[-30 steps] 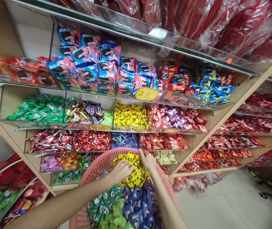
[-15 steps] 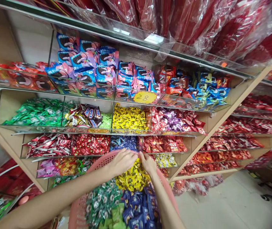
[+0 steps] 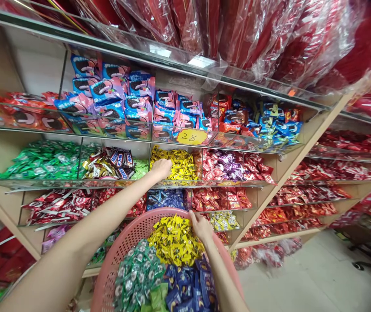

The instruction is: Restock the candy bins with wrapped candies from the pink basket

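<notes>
My left hand point(image 3: 161, 169) reaches over the shelf's clear front lip to a pile of yellow wrapped candies point(image 3: 183, 164). Its fingers are curled down at the pile's left side, and whatever is inside them is hidden. My right hand point(image 3: 202, 227) grips the far rim of a pink perforated plastic basket point(image 3: 111, 253). Inside the basket lie more yellow candies point(image 3: 175, 242) at the far side, green wrapped candies point(image 3: 138, 273) on the left, dark blue packets point(image 3: 188, 284) on the right and a few light green packets point(image 3: 159, 297) nearest me.
Clear dividers split the shelves. Green candies point(image 3: 45, 160) and Snickers bars point(image 3: 120, 160) lie left of the yellow pile, red and purple candies point(image 3: 227, 164) right. Above are blue-and-pink cookie packs point(image 3: 107, 91) and a yellow "28" tag point(image 3: 192, 137). Tiled floor point(image 3: 289, 286) shows lower right.
My left hand has left the basket's far rim and moved up and forward to the yellow candies on the shelf. My right hand stays on the rim. The view has shifted slightly.
</notes>
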Demonstrator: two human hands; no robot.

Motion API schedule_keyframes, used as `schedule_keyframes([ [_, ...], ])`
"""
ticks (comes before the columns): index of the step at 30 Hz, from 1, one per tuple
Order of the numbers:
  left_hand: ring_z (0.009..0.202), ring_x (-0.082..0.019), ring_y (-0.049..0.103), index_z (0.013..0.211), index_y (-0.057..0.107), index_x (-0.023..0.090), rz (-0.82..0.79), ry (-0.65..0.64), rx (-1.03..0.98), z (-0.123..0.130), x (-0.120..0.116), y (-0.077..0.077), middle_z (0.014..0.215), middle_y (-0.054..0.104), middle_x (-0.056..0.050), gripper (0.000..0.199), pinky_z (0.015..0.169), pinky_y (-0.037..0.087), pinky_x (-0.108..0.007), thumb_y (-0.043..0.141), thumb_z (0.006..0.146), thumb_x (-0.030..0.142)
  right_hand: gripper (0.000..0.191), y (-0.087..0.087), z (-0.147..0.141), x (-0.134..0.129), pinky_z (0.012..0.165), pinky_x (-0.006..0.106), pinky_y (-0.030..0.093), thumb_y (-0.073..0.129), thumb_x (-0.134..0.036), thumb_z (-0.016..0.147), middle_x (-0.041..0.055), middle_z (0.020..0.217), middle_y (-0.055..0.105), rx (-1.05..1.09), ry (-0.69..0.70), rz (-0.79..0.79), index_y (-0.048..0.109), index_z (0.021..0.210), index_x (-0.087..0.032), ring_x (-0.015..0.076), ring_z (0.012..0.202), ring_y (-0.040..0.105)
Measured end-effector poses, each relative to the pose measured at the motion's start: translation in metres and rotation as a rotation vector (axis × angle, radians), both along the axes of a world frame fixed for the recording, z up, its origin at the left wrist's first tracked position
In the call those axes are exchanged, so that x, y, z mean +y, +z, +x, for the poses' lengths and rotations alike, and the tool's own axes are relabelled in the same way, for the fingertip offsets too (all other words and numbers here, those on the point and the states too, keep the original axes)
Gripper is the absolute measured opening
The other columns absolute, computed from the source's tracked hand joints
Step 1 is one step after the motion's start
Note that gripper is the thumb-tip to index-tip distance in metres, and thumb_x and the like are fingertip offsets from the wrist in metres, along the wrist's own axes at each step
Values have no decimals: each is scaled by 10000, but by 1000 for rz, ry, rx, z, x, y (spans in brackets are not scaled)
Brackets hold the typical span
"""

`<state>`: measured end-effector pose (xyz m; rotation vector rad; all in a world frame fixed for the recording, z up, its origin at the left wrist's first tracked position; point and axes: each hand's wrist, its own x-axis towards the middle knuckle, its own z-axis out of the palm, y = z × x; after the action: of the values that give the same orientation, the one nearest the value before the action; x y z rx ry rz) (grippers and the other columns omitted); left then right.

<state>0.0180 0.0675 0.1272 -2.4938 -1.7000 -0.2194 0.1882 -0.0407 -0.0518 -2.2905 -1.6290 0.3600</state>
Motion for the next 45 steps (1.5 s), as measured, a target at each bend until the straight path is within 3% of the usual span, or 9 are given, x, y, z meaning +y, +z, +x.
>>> schedule_keyframes([
  [8, 883, -225, 569, 875, 579, 173, -58, 58, -5, 5, 9, -5, 958, 611, -103, 263, 672, 438, -275, 625, 631, 261, 634, -4, 3, 1, 772, 329, 360, 102, -604, 806, 83, 969, 629, 19, -4, 2, 581, 1016, -246, 214, 930, 555],
  [20, 904, -225, 561, 1024, 516, 182, -10, -8, -27, 5, 15, -11, 990, 597, -104, 382, 692, 428, -278, 555, 647, 137, 672, -6, -1, 7, 730, 304, 368, 73, -618, 795, 84, 943, 634, -8, 7, -4, 596, 983, -239, 215, 903, 562],
  [26, 892, -239, 564, 932, 579, 173, -7, -35, -45, 7, 16, -8, 993, 593, -110, 280, 671, 423, -278, 575, 652, 181, 655, -4, -1, 6, 721, 297, 368, 83, -610, 801, 69, 918, 641, 2, 15, -2, 610, 934, -244, 213, 894, 566],
  [37, 812, -168, 559, 784, 607, 172, 44, -117, -120, -3, 17, -12, 860, 592, -49, 119, 637, 390, -220, 522, 701, 160, 650, -5, 0, 7, 747, 313, 364, 87, -610, 801, 83, 966, 628, -1, 6, -16, 585, 1014, -251, 215, 918, 557],
  [41, 786, -152, 529, 732, 602, 152, 223, -222, -252, -6, 7, 0, 806, 551, -40, 100, 654, 380, -229, 503, 733, 165, 651, -5, -1, 8, 753, 316, 363, 99, -615, 800, 86, 942, 634, 8, 9, -10, 593, 998, -240, 222, 917, 560],
  [45, 708, -112, 500, 763, 599, 137, 310, -392, -492, -7, -29, 17, 775, 528, -20, 143, 675, 378, -234, 484, 785, 219, 679, -4, -2, 9, 762, 336, 366, 67, -627, 791, 79, 930, 637, 13, 8, -5, 602, 966, -248, 232, 911, 559],
])
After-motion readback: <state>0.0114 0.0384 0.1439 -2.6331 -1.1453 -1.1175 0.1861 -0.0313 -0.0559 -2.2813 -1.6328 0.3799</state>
